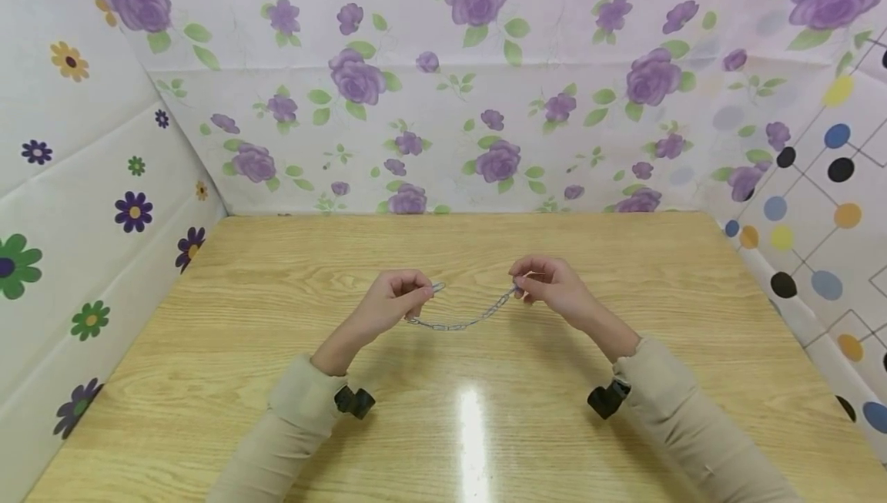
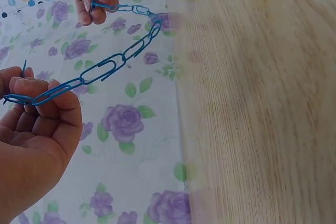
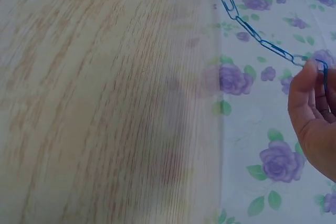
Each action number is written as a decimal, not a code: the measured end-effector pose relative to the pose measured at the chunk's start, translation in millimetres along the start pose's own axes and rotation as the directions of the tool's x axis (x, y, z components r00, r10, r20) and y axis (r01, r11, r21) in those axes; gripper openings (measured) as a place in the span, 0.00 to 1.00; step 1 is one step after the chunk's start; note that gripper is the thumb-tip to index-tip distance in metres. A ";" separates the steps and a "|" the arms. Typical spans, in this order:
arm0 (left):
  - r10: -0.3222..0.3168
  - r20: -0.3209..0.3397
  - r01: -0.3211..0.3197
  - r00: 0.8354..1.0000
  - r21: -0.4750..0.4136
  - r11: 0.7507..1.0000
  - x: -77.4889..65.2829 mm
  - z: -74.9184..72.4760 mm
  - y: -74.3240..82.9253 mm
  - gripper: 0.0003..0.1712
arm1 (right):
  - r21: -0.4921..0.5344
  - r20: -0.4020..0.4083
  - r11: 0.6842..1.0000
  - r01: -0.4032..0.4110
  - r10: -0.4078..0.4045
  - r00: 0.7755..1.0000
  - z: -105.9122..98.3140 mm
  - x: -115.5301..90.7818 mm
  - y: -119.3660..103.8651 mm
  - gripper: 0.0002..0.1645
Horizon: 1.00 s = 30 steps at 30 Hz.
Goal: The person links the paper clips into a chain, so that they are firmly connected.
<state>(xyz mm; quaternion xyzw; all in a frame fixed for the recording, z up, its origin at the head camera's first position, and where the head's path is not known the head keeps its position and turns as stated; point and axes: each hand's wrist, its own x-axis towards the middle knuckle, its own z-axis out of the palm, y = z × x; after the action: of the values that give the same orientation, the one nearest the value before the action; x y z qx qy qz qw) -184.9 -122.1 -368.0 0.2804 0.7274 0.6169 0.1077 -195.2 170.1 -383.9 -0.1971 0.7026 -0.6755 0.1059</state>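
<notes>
A chain of linked blue paper clips (image 1: 450,326) sags in a curve between the two hands, above the wooden table. My left hand (image 1: 396,299) pinches its left end, and the tip of a paper clip (image 1: 438,287) pokes out past the thumb and forefinger. At the other end, my right hand (image 1: 550,287) grips the last clip between thumb and fingertips. The left wrist view shows the chain's links (image 2: 100,69) running from the left fingers up to the far hand. In the right wrist view the chain (image 3: 257,35) rises away from the right fingertips.
The wooden table (image 1: 277,256) spreads under both hands, with a bright glare streak near its front. Flowered sheeting (image 1: 416,133) stands along the back edge, with patterned sheets at the left and right. A small black camera sits on each wrist.
</notes>
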 end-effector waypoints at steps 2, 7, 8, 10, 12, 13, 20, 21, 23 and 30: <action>-0.001 -0.004 0.001 1.000 0.007 1.000 0.0 0.0 0.2 0.08 | 0.014 0.016 1.000 -0.019 0.019 1.000 0.2 -1.1 -1.5 0.07; 0.011 -0.001 -0.011 1.000 0.016 1.000 0.3 0.7 0.3 0.08 | 0.042 0.010 0.999 -0.030 0.030 1.000 0.4 -2.4 -3.0 0.11; 0.015 0.002 -0.015 1.000 0.017 1.000 0.6 0.9 0.3 0.08 | 0.041 0.003 0.999 -0.029 0.029 1.000 0.4 -2.5 -3.0 0.11; 0.020 0.008 -0.020 1.000 0.018 1.000 1.3 1.4 0.4 0.07 | 0.035 -0.011 0.999 -0.030 0.031 0.999 0.4 -2.4 -3.2 0.10; 0.021 0.010 -0.021 1.000 0.022 1.000 2.2 2.0 0.6 0.07 | 0.026 -0.019 0.999 -0.032 0.032 0.999 0.5 -2.3 -3.3 0.09; 0.020 0.010 -0.020 1.000 0.022 1.000 2.5 2.4 0.8 0.07 | 0.020 -0.021 0.999 -0.033 0.033 0.999 0.5 -2.3 -3.3 0.09; 0.016 0.012 -0.016 1.000 0.026 1.000 4.5 5.1 2.0 0.08 | 0.025 0.043 1.000 -0.014 0.013 0.999 1.9 -3.3 -3.1 0.12; 0.017 0.013 -0.018 1.000 0.027 0.999 4.7 5.3 1.8 0.08 | 0.045 0.052 0.999 -0.014 0.011 0.999 2.6 -3.3 -3.1 0.11; 0.016 0.010 -0.016 1.000 0.027 1.000 4.9 5.6 1.2 0.08 | 0.094 0.055 0.995 -0.018 0.013 0.998 4.1 -2.6 -2.0 0.10; 0.001 0.003 -0.001 1.000 0.019 1.000 4.6 7.3 0.1 0.07 | 0.184 -0.011 0.983 -0.024 0.027 1.000 10.0 -2.3 -1.5 0.09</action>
<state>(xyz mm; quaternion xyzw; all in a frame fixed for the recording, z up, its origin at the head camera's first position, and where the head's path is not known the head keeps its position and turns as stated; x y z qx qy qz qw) -185.0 -113.4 -368.6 0.2827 0.7328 0.6098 0.1057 -188.8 162.0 -383.4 -0.1730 0.6405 -0.7372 0.1275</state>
